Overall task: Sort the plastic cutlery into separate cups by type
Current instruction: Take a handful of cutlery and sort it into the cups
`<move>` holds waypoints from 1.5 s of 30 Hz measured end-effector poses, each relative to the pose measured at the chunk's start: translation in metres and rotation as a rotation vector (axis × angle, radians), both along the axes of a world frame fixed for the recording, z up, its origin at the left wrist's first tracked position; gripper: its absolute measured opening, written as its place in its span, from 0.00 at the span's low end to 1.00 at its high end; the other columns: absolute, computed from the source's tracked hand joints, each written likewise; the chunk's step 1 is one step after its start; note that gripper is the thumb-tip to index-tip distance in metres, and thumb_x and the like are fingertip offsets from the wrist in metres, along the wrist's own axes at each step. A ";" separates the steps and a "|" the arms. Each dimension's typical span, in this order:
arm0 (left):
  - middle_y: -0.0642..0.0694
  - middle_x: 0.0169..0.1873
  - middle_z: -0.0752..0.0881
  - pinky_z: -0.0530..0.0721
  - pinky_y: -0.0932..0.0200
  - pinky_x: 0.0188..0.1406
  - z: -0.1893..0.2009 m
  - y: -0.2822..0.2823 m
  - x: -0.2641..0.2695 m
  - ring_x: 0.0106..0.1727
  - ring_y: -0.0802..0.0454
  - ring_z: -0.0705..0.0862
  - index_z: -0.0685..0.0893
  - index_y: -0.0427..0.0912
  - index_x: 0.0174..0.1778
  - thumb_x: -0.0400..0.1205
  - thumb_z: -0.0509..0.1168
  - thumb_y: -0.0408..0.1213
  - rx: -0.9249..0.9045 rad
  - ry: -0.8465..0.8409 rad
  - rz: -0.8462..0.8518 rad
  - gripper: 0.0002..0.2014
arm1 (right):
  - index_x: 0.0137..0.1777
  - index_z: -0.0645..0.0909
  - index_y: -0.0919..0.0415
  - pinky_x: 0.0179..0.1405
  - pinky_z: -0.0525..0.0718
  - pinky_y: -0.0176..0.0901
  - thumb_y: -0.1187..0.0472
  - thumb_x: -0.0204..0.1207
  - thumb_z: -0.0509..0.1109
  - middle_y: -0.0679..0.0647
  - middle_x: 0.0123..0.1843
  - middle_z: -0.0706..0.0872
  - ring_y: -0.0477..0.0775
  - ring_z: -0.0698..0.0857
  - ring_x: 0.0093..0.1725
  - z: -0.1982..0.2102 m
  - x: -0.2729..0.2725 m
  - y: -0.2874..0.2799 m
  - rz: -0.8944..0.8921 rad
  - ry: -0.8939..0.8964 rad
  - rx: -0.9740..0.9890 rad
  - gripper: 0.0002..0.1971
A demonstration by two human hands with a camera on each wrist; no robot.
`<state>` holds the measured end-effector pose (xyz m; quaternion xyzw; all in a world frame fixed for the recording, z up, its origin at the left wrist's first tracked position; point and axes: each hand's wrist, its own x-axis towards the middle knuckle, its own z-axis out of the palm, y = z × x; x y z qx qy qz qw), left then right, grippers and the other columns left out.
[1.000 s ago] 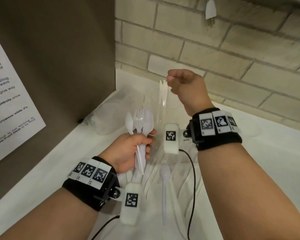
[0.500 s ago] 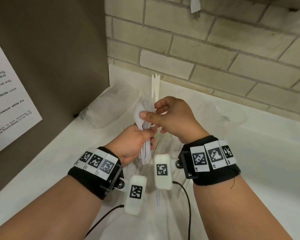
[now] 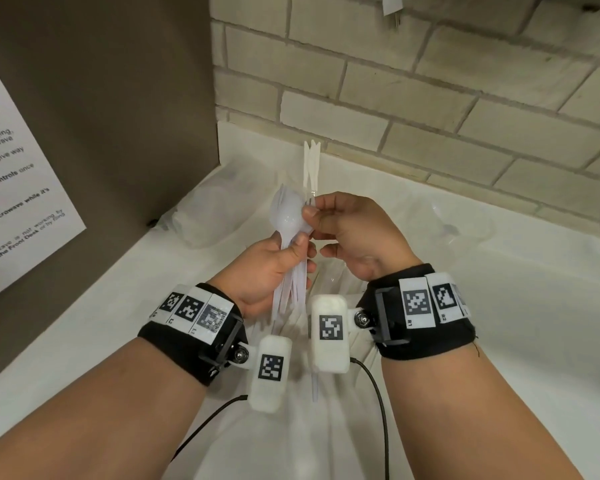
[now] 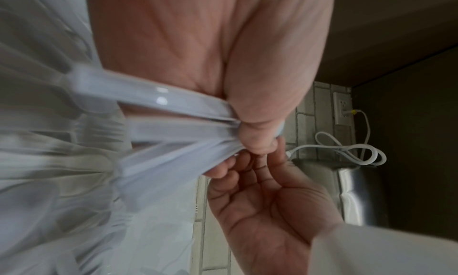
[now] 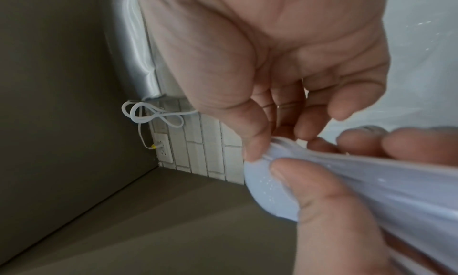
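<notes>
Head view, left hand (image 3: 262, 271) gripping cutlery bundle (image 3: 289, 237), right hand (image 3: 352, 237) pinching its top

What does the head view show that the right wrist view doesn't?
Only the head view shows the knives standing upright in a clear cup behind the hands, loose cutlery on the counter below, and the paper sign. Only the right wrist view shows the wall outlet with a white cable plugged in. Both show the left hand gripping the cutlery bundle while the right hand pinches a spoon at its bowl.
</notes>
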<state>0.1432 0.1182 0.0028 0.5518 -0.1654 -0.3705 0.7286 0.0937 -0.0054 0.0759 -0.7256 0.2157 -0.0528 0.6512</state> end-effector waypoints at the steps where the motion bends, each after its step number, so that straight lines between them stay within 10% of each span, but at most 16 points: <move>1: 0.44 0.42 0.83 0.84 0.52 0.44 -0.001 0.000 0.000 0.41 0.52 0.83 0.77 0.32 0.62 0.76 0.67 0.55 -0.008 0.014 0.003 0.29 | 0.47 0.81 0.58 0.31 0.77 0.40 0.63 0.77 0.73 0.50 0.37 0.86 0.48 0.82 0.34 0.000 0.000 -0.001 -0.014 -0.004 0.020 0.03; 15: 0.43 0.36 0.86 0.89 0.52 0.44 0.005 -0.001 -0.003 0.37 0.49 0.88 0.80 0.34 0.49 0.86 0.57 0.42 -0.035 0.097 0.050 0.14 | 0.47 0.74 0.53 0.43 0.82 0.50 0.60 0.87 0.56 0.54 0.35 0.83 0.56 0.85 0.37 0.008 0.003 0.000 -0.338 -0.375 0.405 0.09; 22: 0.41 0.32 0.79 0.82 0.45 0.39 0.005 -0.005 -0.004 0.31 0.45 0.78 0.71 0.33 0.59 0.86 0.57 0.49 0.372 -0.433 0.092 0.19 | 0.53 0.76 0.58 0.20 0.64 0.34 0.47 0.88 0.48 0.52 0.28 0.76 0.48 0.68 0.19 0.011 0.004 0.001 -0.274 -0.288 0.079 0.19; 25: 0.34 0.36 0.80 0.85 0.40 0.42 0.006 -0.006 0.001 0.34 0.42 0.80 0.69 0.34 0.60 0.85 0.57 0.51 0.524 -0.609 0.121 0.21 | 0.53 0.78 0.57 0.19 0.62 0.35 0.35 0.79 0.58 0.50 0.32 0.73 0.46 0.67 0.22 0.009 0.001 0.002 -0.194 -0.168 -0.079 0.24; 29: 0.38 0.38 0.82 0.84 0.48 0.38 0.011 -0.007 -0.001 0.34 0.47 0.81 0.67 0.37 0.61 0.85 0.59 0.46 0.478 -0.584 0.102 0.18 | 0.55 0.78 0.52 0.27 0.69 0.35 0.51 0.61 0.84 0.48 0.41 0.77 0.46 0.77 0.36 -0.002 0.002 -0.001 -0.109 -0.111 -0.309 0.25; 33: 0.40 0.36 0.82 0.84 0.63 0.30 0.016 -0.004 -0.007 0.32 0.51 0.82 0.67 0.39 0.58 0.86 0.60 0.43 0.403 -0.485 0.100 0.13 | 0.53 0.79 0.51 0.28 0.69 0.36 0.59 0.64 0.83 0.49 0.42 0.80 0.47 0.79 0.36 -0.007 0.003 -0.005 -0.109 -0.130 -0.330 0.20; 39: 0.38 0.49 0.82 0.82 0.53 0.31 0.013 -0.010 -0.004 0.38 0.50 0.82 0.57 0.35 0.74 0.87 0.57 0.44 0.547 -0.631 0.080 0.26 | 0.38 0.79 0.55 0.40 0.84 0.43 0.48 0.57 0.86 0.45 0.32 0.80 0.46 0.82 0.34 -0.006 0.005 0.004 -0.098 -0.140 -0.464 0.20; 45: 0.46 0.33 0.76 0.73 0.64 0.21 0.012 -0.009 -0.002 0.28 0.53 0.77 0.62 0.38 0.60 0.86 0.59 0.41 0.602 -0.668 0.094 0.15 | 0.33 0.80 0.55 0.42 0.84 0.45 0.57 0.62 0.83 0.45 0.29 0.81 0.46 0.82 0.33 -0.005 0.006 0.001 -0.125 -0.117 -0.455 0.12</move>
